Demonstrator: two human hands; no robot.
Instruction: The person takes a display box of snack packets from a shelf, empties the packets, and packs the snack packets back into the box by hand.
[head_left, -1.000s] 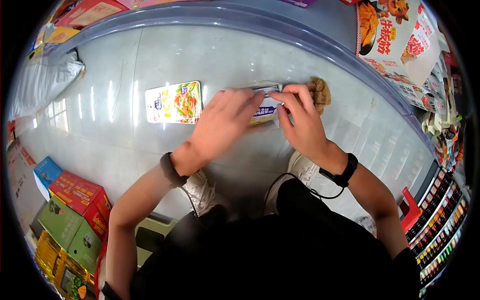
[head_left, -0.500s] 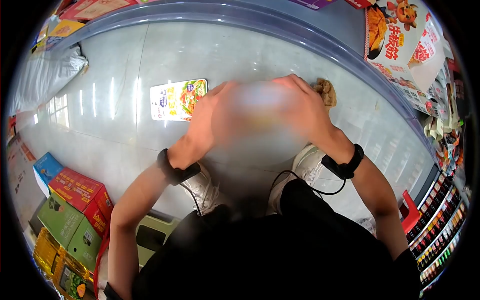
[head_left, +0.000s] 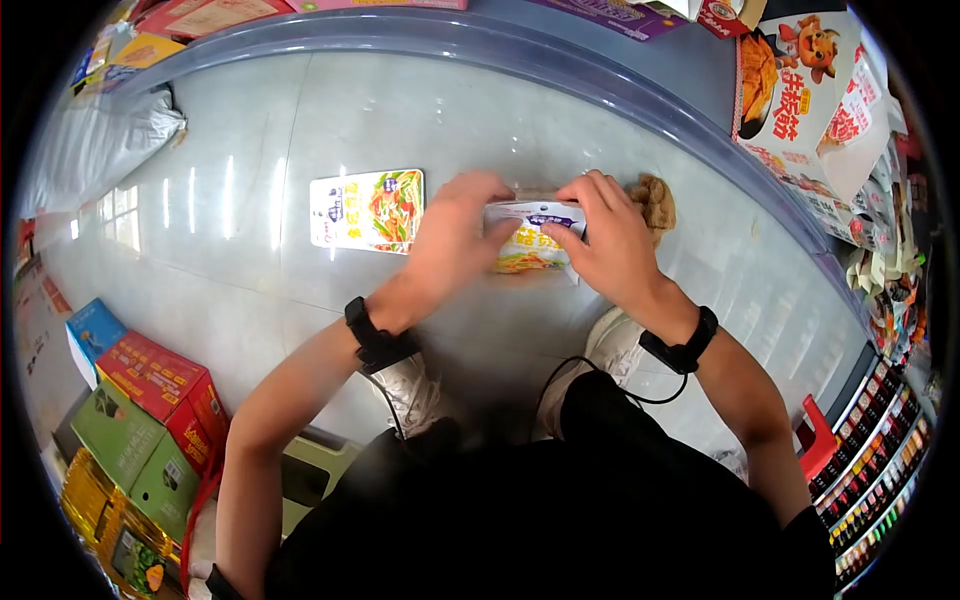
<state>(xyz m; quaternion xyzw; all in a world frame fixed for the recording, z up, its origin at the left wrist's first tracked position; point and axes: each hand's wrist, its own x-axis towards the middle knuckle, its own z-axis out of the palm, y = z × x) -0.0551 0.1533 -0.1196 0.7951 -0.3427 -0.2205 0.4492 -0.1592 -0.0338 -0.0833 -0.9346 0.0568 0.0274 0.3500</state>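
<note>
Between my hands is a white food packet with yellow lettering and a picture of food. My right hand grips its right side, thumb across the front and fingers at the top edge. On the other side, my left hand, slightly blurred, closes around the packet's left edge with its thumb on the front. A brownish edge shows behind and below the packet, too little to name. Flat on the floor, left of my left hand, lies a similar packet with a food picture. A crumpled brown item sits just beyond my right hand.
A shelf's grey-blue edge curves along the far side, with boxed goods above. Stacked green boxes and a red box stand at left. Small colourful goods on a rack and a red handle are at right.
The thing between my hands was a blur before and now shows as a packet. My left hand has shifted slightly right, its thumb now over the packet's front. The floor packet has stayed put.
</note>
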